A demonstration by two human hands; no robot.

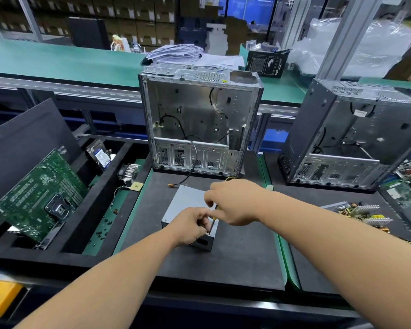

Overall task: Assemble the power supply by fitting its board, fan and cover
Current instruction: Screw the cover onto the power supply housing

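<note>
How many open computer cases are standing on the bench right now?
2. One computer case stands at the centre, just behind the power supply; the second case stands to the right. More may be out of frame.

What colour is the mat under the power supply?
Dark grey, nearly black mat, under the silver power supply; the head view shows it.

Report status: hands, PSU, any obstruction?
Right hand grips screwdriver, tip at power supply near corner. Left hand pinches at tip. Cover on. Nothing in the way.
</note>
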